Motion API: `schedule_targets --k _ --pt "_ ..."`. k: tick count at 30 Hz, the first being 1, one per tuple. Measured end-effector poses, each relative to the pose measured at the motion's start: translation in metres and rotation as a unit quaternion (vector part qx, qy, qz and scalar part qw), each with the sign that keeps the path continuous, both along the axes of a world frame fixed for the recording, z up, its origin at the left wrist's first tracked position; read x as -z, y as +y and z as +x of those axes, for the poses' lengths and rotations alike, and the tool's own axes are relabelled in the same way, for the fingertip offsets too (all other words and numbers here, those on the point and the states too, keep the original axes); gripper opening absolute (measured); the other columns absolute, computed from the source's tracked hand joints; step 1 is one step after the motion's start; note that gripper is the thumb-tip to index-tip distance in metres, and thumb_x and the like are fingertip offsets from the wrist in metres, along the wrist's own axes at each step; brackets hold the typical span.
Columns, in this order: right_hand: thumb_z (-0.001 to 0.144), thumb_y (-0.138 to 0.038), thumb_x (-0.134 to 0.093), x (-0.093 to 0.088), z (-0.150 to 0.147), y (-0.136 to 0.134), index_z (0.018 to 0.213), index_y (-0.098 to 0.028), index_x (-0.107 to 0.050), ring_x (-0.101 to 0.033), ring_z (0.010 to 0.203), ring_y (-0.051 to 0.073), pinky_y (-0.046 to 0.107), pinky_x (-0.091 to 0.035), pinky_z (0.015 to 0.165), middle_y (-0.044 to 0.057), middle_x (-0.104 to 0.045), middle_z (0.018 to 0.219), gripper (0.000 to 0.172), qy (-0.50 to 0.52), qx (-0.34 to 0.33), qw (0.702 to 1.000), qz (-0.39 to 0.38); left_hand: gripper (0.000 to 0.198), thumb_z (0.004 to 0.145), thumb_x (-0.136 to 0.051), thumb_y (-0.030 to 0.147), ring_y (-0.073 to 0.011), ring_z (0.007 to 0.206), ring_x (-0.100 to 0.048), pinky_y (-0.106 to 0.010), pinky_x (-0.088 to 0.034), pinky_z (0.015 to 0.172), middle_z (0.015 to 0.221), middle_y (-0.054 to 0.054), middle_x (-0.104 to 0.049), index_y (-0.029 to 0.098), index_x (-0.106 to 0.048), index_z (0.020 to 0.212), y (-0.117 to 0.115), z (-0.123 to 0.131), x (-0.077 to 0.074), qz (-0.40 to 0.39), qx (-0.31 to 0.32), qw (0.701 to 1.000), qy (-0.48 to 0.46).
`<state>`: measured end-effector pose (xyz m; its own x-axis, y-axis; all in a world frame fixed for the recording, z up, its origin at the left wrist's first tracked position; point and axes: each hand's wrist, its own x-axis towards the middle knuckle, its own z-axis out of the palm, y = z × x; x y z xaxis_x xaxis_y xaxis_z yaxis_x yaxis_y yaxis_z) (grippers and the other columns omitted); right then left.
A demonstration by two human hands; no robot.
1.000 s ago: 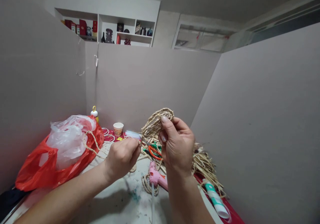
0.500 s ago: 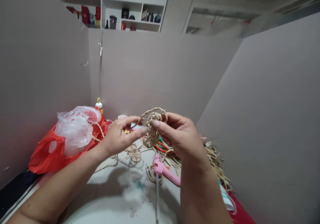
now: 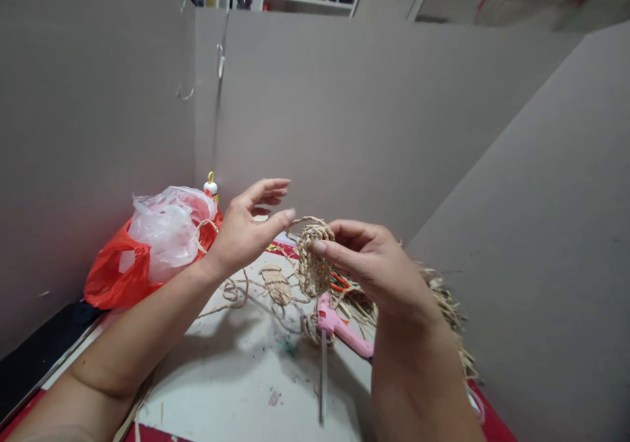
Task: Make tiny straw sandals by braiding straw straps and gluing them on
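Note:
Between thumb and fingers, my right hand [image 3: 361, 258] pinches an oval piece of coiled straw braid [image 3: 314, 268], held upright above the table. A loop of the braid arches from its top toward my left hand [image 3: 251, 222], which is spread open with its thumb tip beside that loop. Below lies a pink glue gun [image 3: 342, 327] with a glue stick [image 3: 323, 379] pointing toward me. A second flat woven piece [image 3: 275, 284] rests on the table behind, with loose braided cord [image 3: 231, 294] to its left.
Red and white plastic bags [image 3: 165, 235] fill the table's left side, near a bottle with a yellow loop [image 3: 210, 187]. Loose straw [image 3: 445, 304] lies at the right, partly behind my right arm. Grey walls [image 3: 335, 113] enclose the white table [image 3: 221, 376].
My left hand has let go of the braid loop and spread its fingers, rising slightly. The coiled piece stays in my right hand, now more face-on. The view has tilted down and shifted left.

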<state>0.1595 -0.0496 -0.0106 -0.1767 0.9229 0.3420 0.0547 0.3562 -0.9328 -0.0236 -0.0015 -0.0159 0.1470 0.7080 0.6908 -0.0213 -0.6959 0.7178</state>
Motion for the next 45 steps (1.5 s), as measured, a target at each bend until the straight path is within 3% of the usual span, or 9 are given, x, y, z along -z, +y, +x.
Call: schedule_targets --k 4,8,15,20,24,31,36,41,45 --pt "0.072 -0.029 -0.08 0.007 -0.005 0.014 0.07 -0.016 -0.072 -0.044 0.044 0.004 0.016 -0.035 0.041 -0.004 -0.059 0.055 0.016 0.078 0.01 0.997 0.002 0.016 0.078 -0.069 0.028 -0.0134 0.069 -0.063 -0.025 -0.052 0.064 0.076 -0.002 -0.066 0.016 -0.059 0.083 -0.008 0.0 0.0 -0.038 0.032 0.999 -0.003" --pt "0.073 -0.034 -0.08 0.012 -0.005 0.021 0.074 -0.015 -0.072 -0.037 0.041 0.003 0.015 -0.025 0.037 -0.004 -0.057 0.054 0.02 0.106 0.003 0.994 -0.011 0.032 0.071 -0.074 0.023 -0.0133 0.063 -0.061 -0.026 -0.048 0.058 0.071 0.001 -0.064 0.018 -0.054 0.096 -0.009 0.004 0.004 -0.125 0.126 0.981 0.078" --pt "0.075 -0.041 -0.076 0.013 0.001 0.024 0.075 -0.016 -0.074 -0.043 0.039 0.004 0.016 -0.031 0.036 -0.001 -0.062 0.059 0.025 0.076 0.027 0.997 0.003 0.037 0.069 -0.076 0.019 -0.0101 0.06 -0.057 -0.025 -0.045 0.059 0.069 0.002 -0.063 0.016 -0.058 0.102 0.006 0.0 0.005 -0.224 0.243 0.944 0.018" --pt "0.076 -0.053 -0.07 0.014 0.003 0.03 0.075 -0.014 -0.072 -0.043 0.037 0.005 0.018 -0.03 0.037 0.003 -0.068 0.06 0.039 0.015 0.077 0.997 -0.019 0.028 0.067 -0.078 0.019 -0.011 0.064 -0.061 -0.026 -0.049 0.064 0.075 -0.001 -0.066 0.014 -0.062 0.089 0.012 -0.007 0.001 -0.233 0.253 0.937 -0.068" --pt "0.078 -0.056 -0.067 0.014 0.0 0.029 0.068 -0.013 -0.069 -0.05 0.046 0.011 0.023 -0.039 0.044 0.004 -0.065 0.057 0.044 -0.082 0.233 0.966 0.071 0.026 0.067 -0.079 0.019 -0.0131 0.067 -0.064 -0.028 -0.052 0.067 0.077 -0.002 -0.067 0.013 -0.061 0.086 0.014 -0.01 -0.001 -0.237 0.237 0.932 -0.136" --pt "0.075 -0.048 -0.075 0.007 -0.018 0.011 0.094 -0.018 -0.067 -0.06 0.064 0.013 0.022 -0.048 0.052 0.005 -0.071 0.083 0.037 0.043 0.168 0.978 0.12 0.028 0.07 -0.077 0.016 -0.0168 0.075 -0.068 -0.034 -0.055 0.079 0.083 -0.005 -0.07 0.013 -0.059 0.091 0.009 -0.004 -0.002 -0.22 0.24 0.921 -0.211" --pt "0.076 -0.039 -0.077 0.008 -0.026 0.005 0.094 -0.023 -0.056 -0.054 0.054 0.009 0.017 -0.043 0.047 -0.005 -0.06 0.064 0.032 0.142 0.284 0.926 0.203 0.027 0.07 -0.078 0.015 -0.0139 0.074 -0.067 -0.029 -0.055 0.076 0.081 -0.003 -0.069 0.013 -0.059 0.088 0.007 -0.002 0.0 -0.207 0.207 0.924 -0.246" --pt "0.076 -0.039 -0.077 0.012 -0.029 0.01 0.107 -0.02 -0.064 -0.047 0.047 0.005 0.016 -0.039 0.042 -0.004 -0.061 0.067 0.038 0.122 0.154 0.974 0.111 0.025 0.072 -0.078 0.016 -0.0136 0.078 -0.066 -0.028 -0.053 0.078 0.082 -0.003 -0.069 0.014 -0.059 0.087 0.003 0.003 0.004 -0.189 0.209 0.92 -0.27" --pt "0.074 -0.036 -0.08 0.014 -0.031 0.017 0.093 -0.017 -0.071 -0.043 0.046 0.005 0.015 -0.037 0.04 -0.003 -0.06 0.066 0.028 0.136 0.063 0.986 0.073 0.022 0.075 -0.076 0.018 -0.0144 0.081 -0.066 -0.029 -0.051 0.081 0.083 -0.003 -0.069 0.015 -0.057 0.084 -0.006 0.01 0.009 -0.192 0.236 0.919 -0.252"
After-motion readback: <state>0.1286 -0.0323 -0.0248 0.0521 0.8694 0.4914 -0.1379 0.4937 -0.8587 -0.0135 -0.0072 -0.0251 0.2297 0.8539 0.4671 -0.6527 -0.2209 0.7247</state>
